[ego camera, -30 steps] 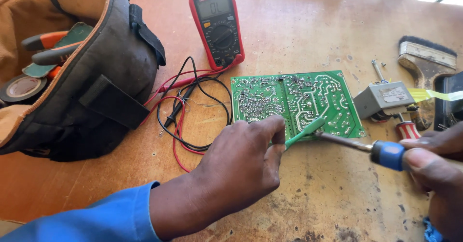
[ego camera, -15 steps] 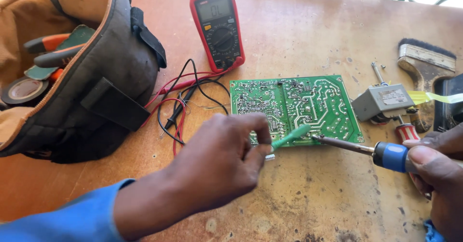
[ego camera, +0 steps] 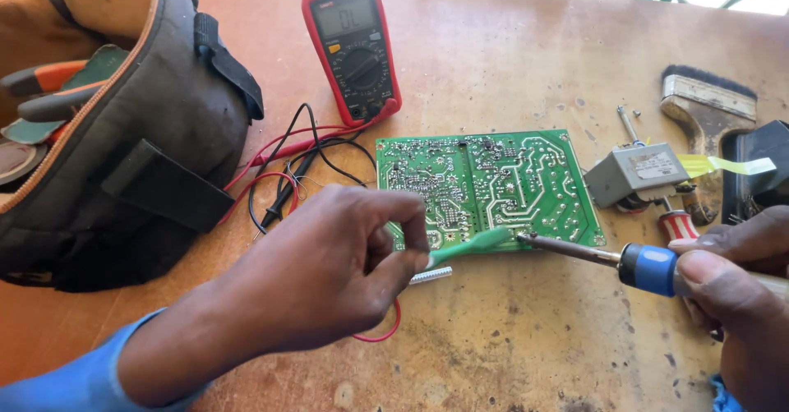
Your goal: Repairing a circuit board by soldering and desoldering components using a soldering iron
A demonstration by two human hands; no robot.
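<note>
A green circuit board lies solder side up on the worn wooden table. My left hand pinches a thin green tool whose tip rests at the board's near edge. My right hand grips a soldering iron by its blue collar; the metal tip sits just beside the green tool's tip at the board edge. A small silver threaded piece lies on the table under my left fingers.
A red multimeter with red and black leads lies behind the board. An open tool bag fills the left. At right sit a grey transformer, a paintbrush, a black object and a red-handled screwdriver.
My left hand has pulled back toward me off the board, and the green tool's tip has shifted to the board's near edge. The soldering iron stays almost still.
</note>
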